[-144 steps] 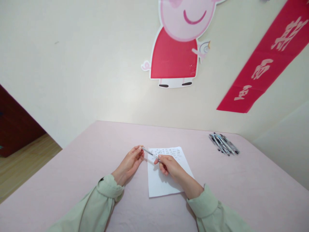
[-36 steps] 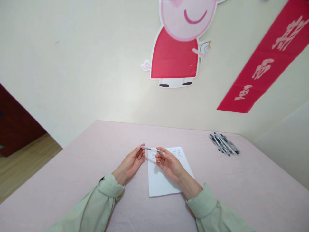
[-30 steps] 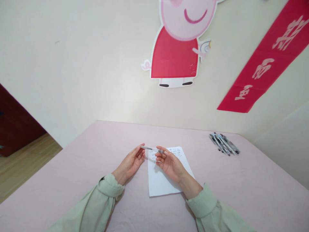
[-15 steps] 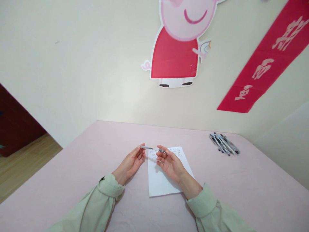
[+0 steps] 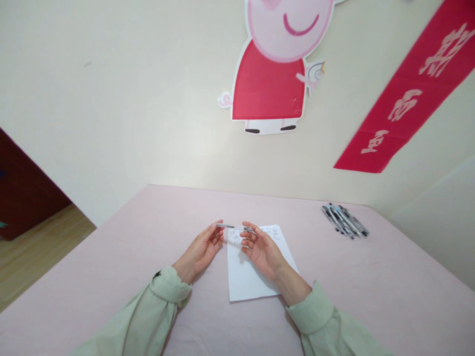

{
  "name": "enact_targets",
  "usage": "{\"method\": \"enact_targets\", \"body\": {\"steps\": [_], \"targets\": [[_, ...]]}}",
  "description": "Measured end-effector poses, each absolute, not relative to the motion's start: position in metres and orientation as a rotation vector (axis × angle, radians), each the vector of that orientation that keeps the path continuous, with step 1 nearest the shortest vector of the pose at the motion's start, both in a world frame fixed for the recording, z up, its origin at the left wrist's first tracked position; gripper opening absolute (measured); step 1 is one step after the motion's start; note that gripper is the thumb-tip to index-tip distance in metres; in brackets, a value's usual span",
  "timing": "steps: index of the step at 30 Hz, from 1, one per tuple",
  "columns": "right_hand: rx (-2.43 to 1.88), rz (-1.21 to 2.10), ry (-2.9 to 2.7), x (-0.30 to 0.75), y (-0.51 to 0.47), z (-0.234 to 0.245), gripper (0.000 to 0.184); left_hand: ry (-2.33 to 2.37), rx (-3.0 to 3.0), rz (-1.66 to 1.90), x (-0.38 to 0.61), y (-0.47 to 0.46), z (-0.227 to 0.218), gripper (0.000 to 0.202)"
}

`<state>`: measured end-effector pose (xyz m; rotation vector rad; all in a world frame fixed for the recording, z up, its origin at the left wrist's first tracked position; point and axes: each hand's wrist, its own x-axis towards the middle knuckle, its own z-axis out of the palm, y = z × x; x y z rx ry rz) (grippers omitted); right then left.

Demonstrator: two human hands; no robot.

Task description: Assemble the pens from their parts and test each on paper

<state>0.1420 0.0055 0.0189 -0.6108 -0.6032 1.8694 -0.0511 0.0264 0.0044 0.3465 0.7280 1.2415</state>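
Note:
A slim pen (image 5: 233, 227) is held level just above the pink table (image 5: 111, 267), one end in each hand. My left hand (image 5: 202, 249) pinches its left end between thumb and fingertips. My right hand (image 5: 261, 247) grips the right end with curled fingers, palm turned up. Under the right hand lies a white sheet of paper (image 5: 248, 279) with handwriting along its far edge.
Several pens (image 5: 345, 221) lie bundled at the table's far right. The wall behind carries a cartoon pig cutout (image 5: 272, 74) and a red banner (image 5: 404, 94). To the left are wooden floor (image 5: 33, 252) and a dark red door.
Earlier my right hand held the pen in a writing grip on the paper. It has since lifted and turned palm up, and the pen now lies level between both hands.

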Motion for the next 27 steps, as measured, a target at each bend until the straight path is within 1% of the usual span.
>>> {"method": "enact_targets", "body": {"steps": [4,6,8,11,13,17,19,23,25,27], "targets": [[-0.672,1.839,-0.665,0.138,0.002,0.02,0.037,0.733,0.455,1.194,-0.045,0.019,0.006,0.013],[-0.71,1.823,-0.743,0.136,0.001,0.018,0.036,0.718,0.584,1.127,-0.038,0.012,0.008,0.02],[-0.73,1.78,-0.802,0.136,0.003,0.015,0.03,0.725,0.733,1.071,-0.032,0.006,0.009,0.031],[-0.779,1.645,-0.762,0.143,0.011,0.012,0.025,0.904,0.94,1.103,-0.03,0.004,0.011,0.041],[-0.836,1.552,-0.702,0.152,0.018,0.011,0.025,1.092,1.138,1.153,-0.033,0.007,0.01,0.037],[-0.951,1.418,-0.753,0.164,0.027,0.009,0.031,1.329,1.613,1.187,-0.042,0.015,0.002,0.02],[-1.019,1.328,-0.875,0.163,0.027,0.006,0.026,1.387,1.768,1.158,-0.045,0.017,-0.005,0.018],[-1.145,1.137,-1.258,0.15,0.02,0.0,0.014,1.448,1.966,1.071,-0.045,0.016,-0.014,0.016],[-1.195,1.073,-1.401,0.143,0.014,-0.001,0.008,1.494,2.055,1.002,-0.044,0.014,-0.015,0.02],[-1.221,1.039,-1.499,0.138,0.008,0.001,0.007,1.529,2.135,0.919,-0.043,0.011,-0.015,0.025]]}}
